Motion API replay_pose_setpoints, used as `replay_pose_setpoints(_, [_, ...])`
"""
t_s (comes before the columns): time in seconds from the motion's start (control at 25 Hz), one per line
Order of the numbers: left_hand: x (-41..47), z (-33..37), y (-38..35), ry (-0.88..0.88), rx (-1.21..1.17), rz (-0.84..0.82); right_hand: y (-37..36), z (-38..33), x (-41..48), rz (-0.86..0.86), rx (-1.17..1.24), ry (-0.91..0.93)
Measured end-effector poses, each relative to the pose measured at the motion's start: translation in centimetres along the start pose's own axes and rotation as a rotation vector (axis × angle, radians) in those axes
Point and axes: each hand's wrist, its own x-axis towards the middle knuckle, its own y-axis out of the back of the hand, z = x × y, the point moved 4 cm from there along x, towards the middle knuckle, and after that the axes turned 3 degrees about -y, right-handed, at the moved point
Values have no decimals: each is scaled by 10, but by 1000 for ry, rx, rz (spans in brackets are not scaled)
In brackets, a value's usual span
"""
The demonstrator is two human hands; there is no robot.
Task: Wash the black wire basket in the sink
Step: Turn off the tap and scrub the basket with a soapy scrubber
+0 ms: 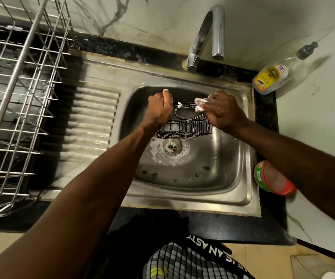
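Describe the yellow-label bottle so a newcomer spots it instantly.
From the steel sink, follow its right rim to the back corner, right of the tap. The bottle sits there: clear, yellow label, dark cap, unlike the red container nearer the front.

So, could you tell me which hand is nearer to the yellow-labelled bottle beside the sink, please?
Right. The right hand, at the right end of the black wire basket, sits just left of and below the bottle; the left hand grips its left end, farther away.
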Motion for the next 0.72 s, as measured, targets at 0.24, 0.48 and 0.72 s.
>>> replay_pose_setpoints(0.24, [-8,5,4,-22,-198,176,-38,-62,23,162,119,-540])
replay_pose_setpoints(0.48, [-19,-6,6,30,-159,154,-25,-63,36,-10,113,-361])
replay_pose_setpoints(0.72, [-16,-4,-7,302,-491,179,-39,-99,54,78,135,-446])
